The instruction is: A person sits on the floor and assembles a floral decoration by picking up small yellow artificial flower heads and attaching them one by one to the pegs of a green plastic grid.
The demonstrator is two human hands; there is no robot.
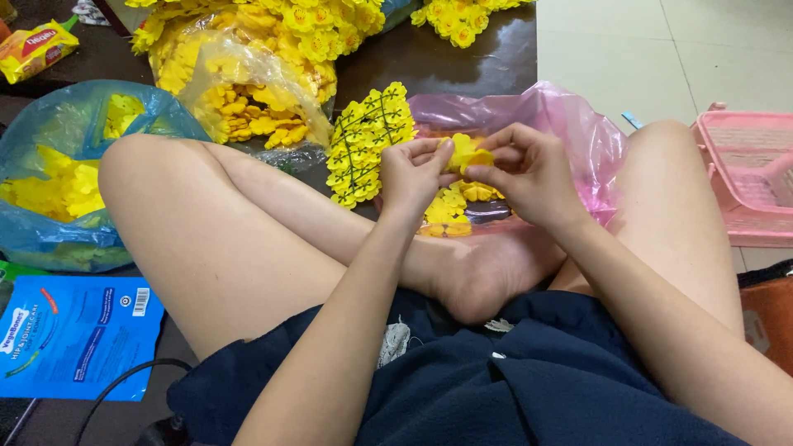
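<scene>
Left hand: the left hand [413, 169] is raised over the crossed legs, its fingers curled in and pinching the left edge of a yellow artificial flower [467, 154].
Right hand: the right hand [529, 169] meets it from the other side; thumb and fingertips are pressed closed on the same flower, so both hands have hold of it together.
Flower position: it is between the two hands, above the opening of the pink plastic bag [578, 124], not touching the bag.
Inside the pink bag: more loose yellow flower pieces [462, 202] lie under the hands.
Beside the left hand: a green plastic grid covered with yellow flowers [368, 140] leans at the edge of the pink bag, just beside the left knuckles.
Left side: a blue plastic bag [49, 239] with yellow petals is behind the left knee, and a clear bag of yellow flowers [248, 99] is further back.
Floor near the left thigh: a flat blue pouch [74, 334] and a black cable [124, 384].
Right side: a pink plastic basket [747, 173] stands on the light tiles, well apart from the hands.
</scene>
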